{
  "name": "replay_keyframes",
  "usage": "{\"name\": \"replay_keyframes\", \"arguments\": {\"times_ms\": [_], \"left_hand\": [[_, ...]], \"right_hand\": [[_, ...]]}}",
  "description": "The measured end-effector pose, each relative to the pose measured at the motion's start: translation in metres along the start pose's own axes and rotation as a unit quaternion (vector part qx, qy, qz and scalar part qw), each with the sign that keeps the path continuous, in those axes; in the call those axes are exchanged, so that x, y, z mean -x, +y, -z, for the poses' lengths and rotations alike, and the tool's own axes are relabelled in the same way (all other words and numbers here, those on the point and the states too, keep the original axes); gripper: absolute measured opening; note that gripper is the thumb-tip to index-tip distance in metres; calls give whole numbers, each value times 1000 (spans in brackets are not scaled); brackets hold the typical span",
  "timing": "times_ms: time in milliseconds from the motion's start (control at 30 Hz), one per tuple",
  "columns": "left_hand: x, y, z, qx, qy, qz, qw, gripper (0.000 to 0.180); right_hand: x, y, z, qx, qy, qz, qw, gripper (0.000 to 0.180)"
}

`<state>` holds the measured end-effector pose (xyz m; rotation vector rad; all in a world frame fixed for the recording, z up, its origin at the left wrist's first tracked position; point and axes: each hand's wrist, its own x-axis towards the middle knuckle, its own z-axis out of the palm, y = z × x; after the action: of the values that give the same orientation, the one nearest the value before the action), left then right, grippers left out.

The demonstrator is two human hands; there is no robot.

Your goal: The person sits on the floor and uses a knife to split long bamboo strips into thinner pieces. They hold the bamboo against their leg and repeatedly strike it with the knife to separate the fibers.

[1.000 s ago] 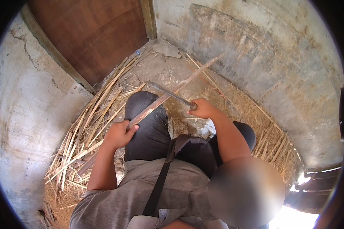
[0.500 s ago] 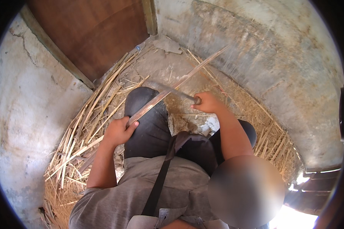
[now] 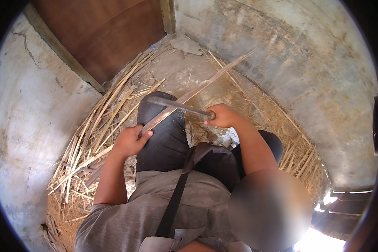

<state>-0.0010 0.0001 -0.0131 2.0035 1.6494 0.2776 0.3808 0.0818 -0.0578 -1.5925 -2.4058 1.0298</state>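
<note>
My left hand (image 3: 131,141) is closed around the near end of a long, thin strip of split wood or bamboo (image 3: 206,84), beside my left thigh (image 3: 161,140). The strip slants up and away to the right and narrows to a point near the wall. My right hand (image 3: 221,115) grips the short handle of a long-bladed knife (image 3: 189,109). Its dark blade points left and lies across the strip, just beyond my left knee. Motion blurs the blade's tip, and whether the edge bites into the strip I cannot tell.
Several loose, pale strips (image 3: 92,134) lie heaped along the left wall, with straw-like shavings and more strips (image 3: 300,161) at the right. A brown door (image 3: 105,33) stands at the far left. Rough, stained walls (image 3: 290,63) close in both sides. A whitish lump (image 3: 230,136) sits between my legs.
My right hand has drawn the knife nearer and to the left, so the blade crosses the strip closer to my left hand. The left hand and the strip are almost unmoved.
</note>
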Motion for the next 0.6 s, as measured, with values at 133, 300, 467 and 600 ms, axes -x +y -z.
{"name": "replay_keyframes", "arguments": {"times_ms": [133,300,467,600], "left_hand": [[1,5,1,-18,6,5,1000,51],[0,2,0,-33,12,-5,999,53],[0,5,0,-20,7,2,1000,53],[1,3,-1,-22,12,-4,1000,53]], "right_hand": [[3,25,4,-31,32,-53,998,49],[9,21,5,-23,64,-68,995,49],[7,22,3,-12,72,-58,996,50],[9,5,9,10,38,-27,999,51]]}}
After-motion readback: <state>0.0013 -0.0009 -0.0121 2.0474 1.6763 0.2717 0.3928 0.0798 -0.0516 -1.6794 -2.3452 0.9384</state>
